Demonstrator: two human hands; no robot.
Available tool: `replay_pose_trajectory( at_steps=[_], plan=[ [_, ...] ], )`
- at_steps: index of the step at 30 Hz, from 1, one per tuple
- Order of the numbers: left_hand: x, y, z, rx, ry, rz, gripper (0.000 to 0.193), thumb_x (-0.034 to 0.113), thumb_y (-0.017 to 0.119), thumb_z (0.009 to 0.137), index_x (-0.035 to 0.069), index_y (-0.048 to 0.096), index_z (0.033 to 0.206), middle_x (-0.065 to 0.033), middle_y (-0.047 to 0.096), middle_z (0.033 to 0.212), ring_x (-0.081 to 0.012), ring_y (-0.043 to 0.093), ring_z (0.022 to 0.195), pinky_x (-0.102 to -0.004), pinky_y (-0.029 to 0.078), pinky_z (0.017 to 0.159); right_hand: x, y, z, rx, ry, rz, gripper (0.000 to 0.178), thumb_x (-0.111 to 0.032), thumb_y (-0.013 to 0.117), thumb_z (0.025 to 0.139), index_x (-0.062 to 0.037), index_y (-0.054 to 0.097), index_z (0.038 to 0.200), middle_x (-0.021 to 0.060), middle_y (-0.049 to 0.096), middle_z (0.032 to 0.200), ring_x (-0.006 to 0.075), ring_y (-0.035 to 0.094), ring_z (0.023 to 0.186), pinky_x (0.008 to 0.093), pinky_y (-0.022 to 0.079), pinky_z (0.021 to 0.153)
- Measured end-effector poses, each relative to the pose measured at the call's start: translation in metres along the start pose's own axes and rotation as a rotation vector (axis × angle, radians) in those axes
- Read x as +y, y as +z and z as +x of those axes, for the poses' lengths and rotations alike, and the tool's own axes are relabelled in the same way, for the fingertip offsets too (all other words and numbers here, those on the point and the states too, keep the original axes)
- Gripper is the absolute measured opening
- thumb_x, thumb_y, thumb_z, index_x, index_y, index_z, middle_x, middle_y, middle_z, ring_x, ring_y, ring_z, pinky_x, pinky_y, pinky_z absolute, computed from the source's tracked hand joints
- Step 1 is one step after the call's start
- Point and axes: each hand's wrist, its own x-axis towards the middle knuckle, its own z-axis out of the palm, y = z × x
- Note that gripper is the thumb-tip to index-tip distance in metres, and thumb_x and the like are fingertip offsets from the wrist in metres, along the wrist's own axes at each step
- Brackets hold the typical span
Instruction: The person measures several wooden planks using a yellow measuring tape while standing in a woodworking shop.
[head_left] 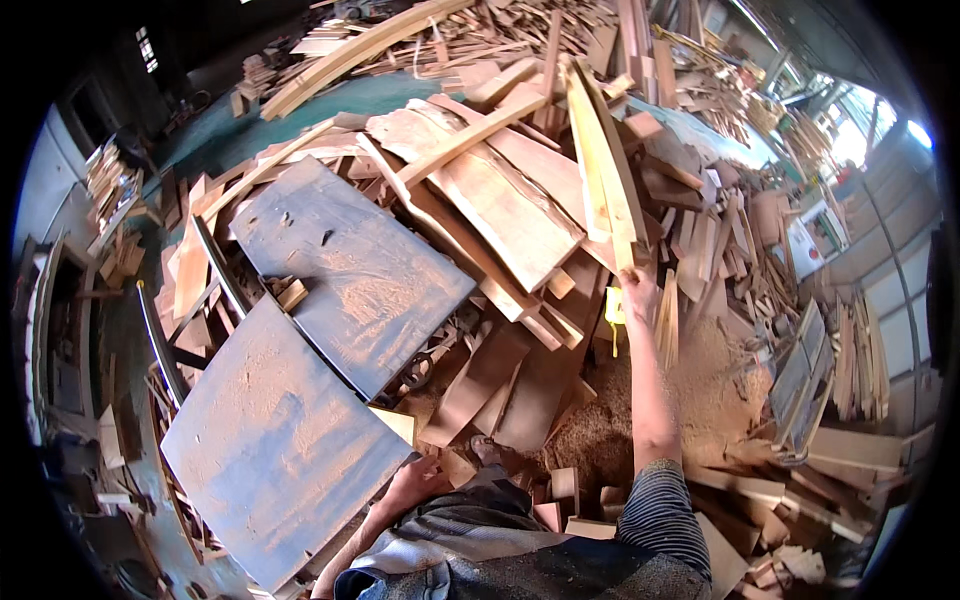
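My right hand point(638, 292) is stretched forward on the right, closed around the near end of a long pale wooden plank point(592, 165). The plank slants away from me, its far end above the stacked boards. Just below that hand hangs a bright yellow piece point(614, 308) with a thin strand; its kind is unclear. My left hand point(416, 484) lies at the near right corner of the grey machine table's near plate point(285, 430), fingers loosely bent and apart, nothing visible in them. Sawdust covers this plate and the far plate point(350, 270), with a narrow gap between.
Wide rough-edged boards point(490, 190) are piled beyond the table, a narrow batten point(470, 140) across them. Sawdust point(600, 430) and short offcuts point(565, 485) lie near my feet. Wood scraps point(720, 230) heap up on the right. A wood block point(292, 295) sits at the plates' gap.
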Motion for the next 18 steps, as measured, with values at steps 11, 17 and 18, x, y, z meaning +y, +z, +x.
replay_pose_trajectory(
  at_steps=[11, 17, 18],
  plan=[
    [-0.044, 0.003, -0.013, 0.245, 0.038, 0.042, 0.033, 0.033, 0.072, 0.091, 0.005, 0.065, 0.106, -0.0209, 0.072, 0.096, -0.0421, 0.071, 0.094, -0.0485, 0.056, 0.08, -0.124, 0.011, 0.069, -0.354, 0.021, -0.632, 0.067, -0.055, 0.076, 0.081, 0.0006, 0.073, 0.119, 0.0288, 0.073, 0.113, 0.0435, 0.071, 0.109, 0.052, 0.056, 0.093],
    [-0.016, -0.007, -0.019, 0.222, -0.069, -0.097, 0.04, 0.038, 0.075, 0.088, 0.005, 0.065, 0.109, -0.0212, 0.073, 0.099, -0.0406, 0.072, 0.096, -0.0475, 0.056, 0.081, -0.119, 0.019, 0.076, -0.344, -0.045, -0.651, 0.053, -0.046, 0.071, 0.085, 0.0026, 0.077, 0.104, 0.0317, 0.073, 0.106, 0.0457, 0.072, 0.104, 0.0517, 0.058, 0.09],
    [-0.019, -0.005, -0.019, 0.212, -0.062, -0.11, 0.041, 0.039, 0.075, 0.088, 0.005, 0.065, 0.109, -0.0213, 0.073, 0.1, -0.0406, 0.072, 0.096, -0.0474, 0.056, 0.081, -0.117, 0.017, 0.075, -0.352, -0.07, -0.656, 0.05, -0.044, 0.069, 0.087, 0.0028, 0.077, 0.103, 0.0324, 0.072, 0.105, 0.0467, 0.072, 0.102, 0.0517, 0.059, 0.089]
  ],
)
